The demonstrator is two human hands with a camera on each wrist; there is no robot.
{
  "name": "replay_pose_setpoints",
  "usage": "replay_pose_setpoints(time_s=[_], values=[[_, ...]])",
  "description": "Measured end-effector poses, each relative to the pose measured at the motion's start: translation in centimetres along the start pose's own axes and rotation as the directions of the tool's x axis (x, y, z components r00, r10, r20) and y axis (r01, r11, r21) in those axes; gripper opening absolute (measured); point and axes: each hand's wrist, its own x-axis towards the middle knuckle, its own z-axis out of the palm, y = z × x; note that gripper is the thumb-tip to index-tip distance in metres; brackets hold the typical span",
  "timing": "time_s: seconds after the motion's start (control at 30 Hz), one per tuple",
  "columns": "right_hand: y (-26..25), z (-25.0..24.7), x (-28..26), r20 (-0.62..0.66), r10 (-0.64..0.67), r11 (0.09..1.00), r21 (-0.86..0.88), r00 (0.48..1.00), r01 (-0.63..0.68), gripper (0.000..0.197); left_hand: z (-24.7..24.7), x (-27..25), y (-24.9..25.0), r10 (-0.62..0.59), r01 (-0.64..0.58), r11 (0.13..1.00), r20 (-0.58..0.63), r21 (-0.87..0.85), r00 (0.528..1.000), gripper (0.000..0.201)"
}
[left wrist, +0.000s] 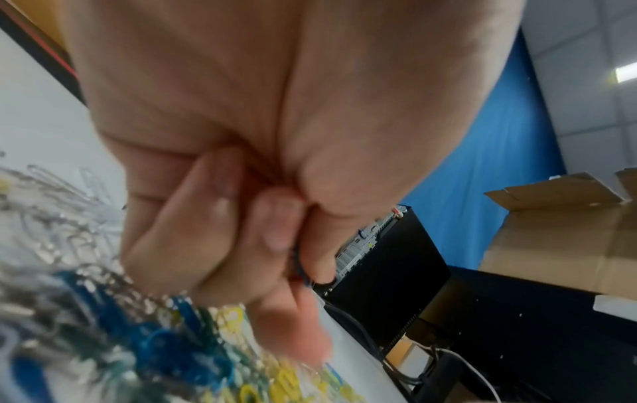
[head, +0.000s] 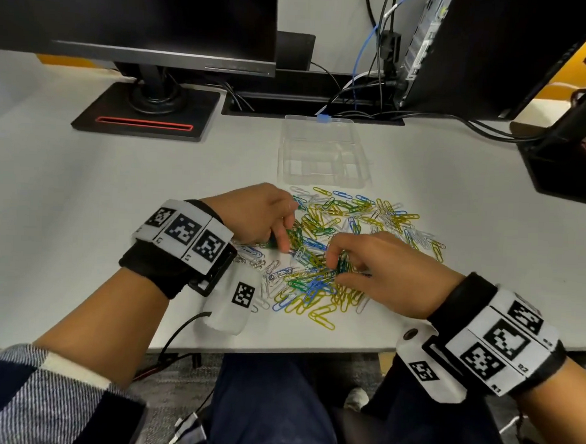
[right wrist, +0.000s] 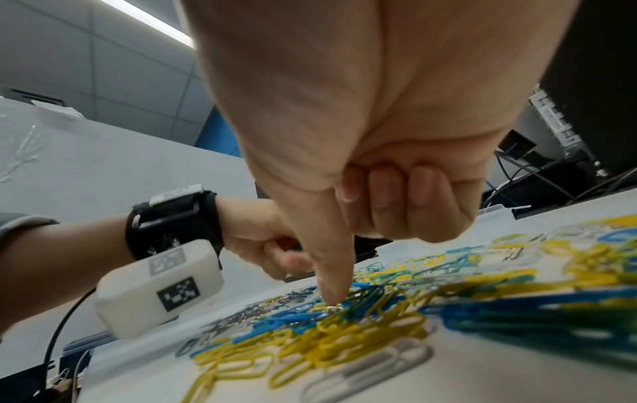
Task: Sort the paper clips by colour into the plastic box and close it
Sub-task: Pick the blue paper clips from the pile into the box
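Picking through paper clips point(head: 337, 250) heaped on white desk point(head: 86, 198) | left hand point(head: 262, 217) curled, seemingly pinching blue clips, blurred in wrist view | right hand point(head: 383, 271) fisted, index fingertip point(right wrist: 329, 294) pressing the pile | plastic box point(head: 322, 149) open just beyond heap, contents unclear | monitor point(head: 136, 20) behind

Your left hand point(head: 257, 214) curled, thumb against fingertips, your right hand point(head: 383, 268) fisted, index finger point(right wrist: 332, 261) pointing down.
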Motion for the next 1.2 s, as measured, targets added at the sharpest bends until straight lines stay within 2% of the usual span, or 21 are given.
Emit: replay_pose_setpoints(time_s=[0.1, 0.2, 0.3, 0.43, 0.7, 0.87, 1.07, 1.2], values=[[0.1, -0.1, 0.1, -0.006, 0.012, 1.0, -0.019, 1.0, -0.012, 0.009, -0.8, -0.1, 0.2, 0.065, -0.059, 0.994, -0.055, 0.09, 0.996, 0.031], [-0.3, 0.0, 0.3, 0.023, 0.012, 0.999, -0.033, 1.0, -0.011, 0.009, -0.3, -0.2, 0.9, 0.038, -0.028, 0.966, -0.034, 0.257, 0.999, 0.034], [-0.8, 0.2, 0.7, 0.027, -0.021, 0.998, -0.056, 0.999, 0.023, 0.005, 0.9, -0.9, 2.0, 0.033, -0.044, 0.892, 0.031, 0.451, 0.999, 0.033], [-0.8, 0.4, 0.4, 0.006, -0.013, 0.996, -0.084, 1.0, 0.013, 0.003, 2.0, -1.6, 2.9, -0.014, -0.045, 0.853, 0.11, 0.52, 0.994, 0.022], [-0.6, 1.1, 0.2, 0.014, 0.014, 0.993, -0.119, 1.0, -0.012, 0.006, 4.5, -1.3, 2.7, -0.014, -0.049, 0.818, 0.105, 0.574, 0.994, 0.024], [-0.2, 1.3, 0.0, -0.035, 0.032, 0.99, -0.136, 0.999, -0.036, 0.008, 4.1, -1.1, 2.6, 0.04, -0.085, 0.834, 0.094, 0.545, 0.995, 0.015], [0.1, 1.2, 0.0, -0.024, -0.003, 0.988, -0.152, 1.0, -0.001, 0.01, 3.2, -0.7, 2.2, 0.094, -0.133, 0.849, 0.101, 0.511, 0.99, 0.013], [0.3, 0.4, -0.4, -0.03, 0.029, 0.994, -0.101, 0.999, -0.031, 0.009, 2.4, -0.7, 1.9, 0.12, -0.147, 0.879, 0.089, 0.454, 0.989, 0.011]])
